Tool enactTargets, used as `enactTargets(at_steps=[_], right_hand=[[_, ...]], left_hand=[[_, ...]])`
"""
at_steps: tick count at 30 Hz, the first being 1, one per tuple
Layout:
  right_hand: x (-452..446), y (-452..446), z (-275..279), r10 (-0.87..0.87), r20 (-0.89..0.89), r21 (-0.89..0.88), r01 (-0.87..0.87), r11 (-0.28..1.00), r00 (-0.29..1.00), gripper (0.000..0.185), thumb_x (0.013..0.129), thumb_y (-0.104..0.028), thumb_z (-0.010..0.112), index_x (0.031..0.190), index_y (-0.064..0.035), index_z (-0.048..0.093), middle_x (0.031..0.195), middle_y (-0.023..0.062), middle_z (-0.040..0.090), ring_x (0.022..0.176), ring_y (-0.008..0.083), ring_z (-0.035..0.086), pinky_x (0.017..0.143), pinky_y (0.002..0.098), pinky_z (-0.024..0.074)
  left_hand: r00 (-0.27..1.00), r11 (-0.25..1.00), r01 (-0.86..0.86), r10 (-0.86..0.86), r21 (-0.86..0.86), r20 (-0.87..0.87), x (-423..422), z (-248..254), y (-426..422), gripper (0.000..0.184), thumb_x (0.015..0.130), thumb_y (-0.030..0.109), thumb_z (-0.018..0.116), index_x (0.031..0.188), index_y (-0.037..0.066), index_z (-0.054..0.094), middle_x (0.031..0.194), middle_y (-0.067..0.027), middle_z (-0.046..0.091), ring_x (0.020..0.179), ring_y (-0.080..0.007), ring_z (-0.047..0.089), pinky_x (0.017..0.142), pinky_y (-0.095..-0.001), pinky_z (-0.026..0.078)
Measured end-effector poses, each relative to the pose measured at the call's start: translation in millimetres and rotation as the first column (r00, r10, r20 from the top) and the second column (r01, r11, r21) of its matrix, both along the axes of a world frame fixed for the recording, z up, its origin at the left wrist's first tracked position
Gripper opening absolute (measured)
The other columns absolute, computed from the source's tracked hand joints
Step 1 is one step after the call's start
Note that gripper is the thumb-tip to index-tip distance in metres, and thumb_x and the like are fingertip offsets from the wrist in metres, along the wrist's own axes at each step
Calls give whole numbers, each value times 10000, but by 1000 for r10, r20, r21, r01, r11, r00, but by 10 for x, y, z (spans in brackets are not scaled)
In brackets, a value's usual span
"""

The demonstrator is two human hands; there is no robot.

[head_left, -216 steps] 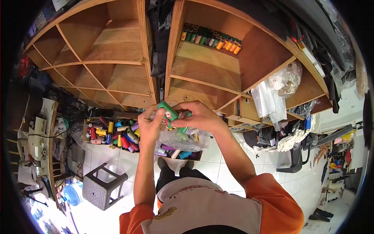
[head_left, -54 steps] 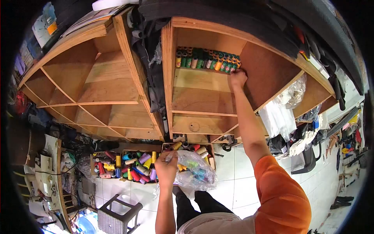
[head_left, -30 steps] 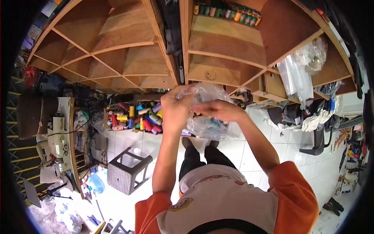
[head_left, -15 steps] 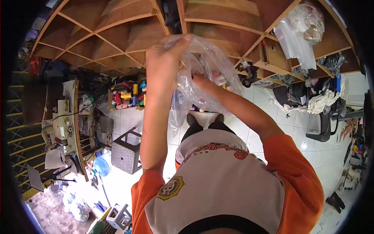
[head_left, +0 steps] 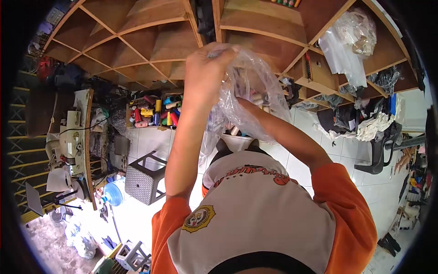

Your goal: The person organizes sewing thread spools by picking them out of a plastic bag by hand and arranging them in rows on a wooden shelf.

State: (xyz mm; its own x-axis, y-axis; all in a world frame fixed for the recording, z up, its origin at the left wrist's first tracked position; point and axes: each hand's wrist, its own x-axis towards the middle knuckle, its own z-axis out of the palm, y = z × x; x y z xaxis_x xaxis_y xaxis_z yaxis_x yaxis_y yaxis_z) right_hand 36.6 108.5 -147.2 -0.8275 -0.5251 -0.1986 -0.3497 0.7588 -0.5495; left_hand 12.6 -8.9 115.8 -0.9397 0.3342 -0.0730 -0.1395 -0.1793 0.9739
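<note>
My left hand [head_left: 207,71] is raised in front of the wooden shelves, its fingers closed on the upper edge of a clear plastic bag [head_left: 273,98]. The bag hangs open and crumpled below and to the right of that hand. My right hand [head_left: 244,106] reaches in at the bag's middle, and the plastic lies around the wrist and forearm. Its fingers are hidden, so I cannot make out whether they hold anything. Through and beyond the plastic, colourful thread spools [head_left: 171,112] sit in a low box on the floor.
Wooden cubby shelves [head_left: 159,23] span the top, with plastic bags [head_left: 351,41] at the right. On the left are a sewing machine [head_left: 70,137], a grey stool [head_left: 146,180] and a blue water bottle [head_left: 114,194]. A black chair [head_left: 378,153] lies at right on white tiles.
My left hand and the bag have shifted slightly right in view. My right hand has gone further in behind the plastic, and its fingers no longer show. The view has tilted slightly.
</note>
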Motion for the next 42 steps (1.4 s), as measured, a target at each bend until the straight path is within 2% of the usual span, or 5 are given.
enactTargets(at_steps=[7,12,16,32,42], right_hand=[[228,224,1427,-164,365,-321,289,902,916,480,846,-326,563,1138,53,525,1063,190,596,992,269,580,753,306,498],[526,423,1959,165,683,-727,684,59,712,421,886,-215,506,1183,79,452,1100,200,571,1014,260,583,798,331,520],[599,562,2212,343,705,-619,775,-129,621,341,904,-185,462,1142,58,483,1035,201,586,925,292,620,655,302,565],[527,835,2345,292,827,-497,868,-18,480,306,910,-241,466,1037,31,523,817,130,595,604,220,613,413,264,468],[346,1316,2665,128,807,-587,807,61,577,346,898,-145,483,1149,82,409,1132,237,490,1051,350,549,865,331,518]], left_hand=[[1000,999,10,-10,-44,7,-24,-10,-71,184,779,75,606,939,-8,644,663,-9,560,436,-46,398,382,-202,305],[998,998,64,-64,-15,12,-12,-39,-44,258,791,17,555,1037,37,633,799,10,570,442,-12,370,373,-168,260],[977,976,211,-211,-55,12,41,-5,45,271,784,10,526,1031,41,632,828,9,590,489,-7,416,383,-163,274],[860,883,468,-461,-19,-220,-38,-252,75,299,715,47,728,997,12,635,877,-19,649,638,-23,536,479,-163,387],[983,970,183,-177,159,-53,-289,-783,7,295,792,214,689,1001,20,612,726,6,589,449,-29,435,387,-175,346]])
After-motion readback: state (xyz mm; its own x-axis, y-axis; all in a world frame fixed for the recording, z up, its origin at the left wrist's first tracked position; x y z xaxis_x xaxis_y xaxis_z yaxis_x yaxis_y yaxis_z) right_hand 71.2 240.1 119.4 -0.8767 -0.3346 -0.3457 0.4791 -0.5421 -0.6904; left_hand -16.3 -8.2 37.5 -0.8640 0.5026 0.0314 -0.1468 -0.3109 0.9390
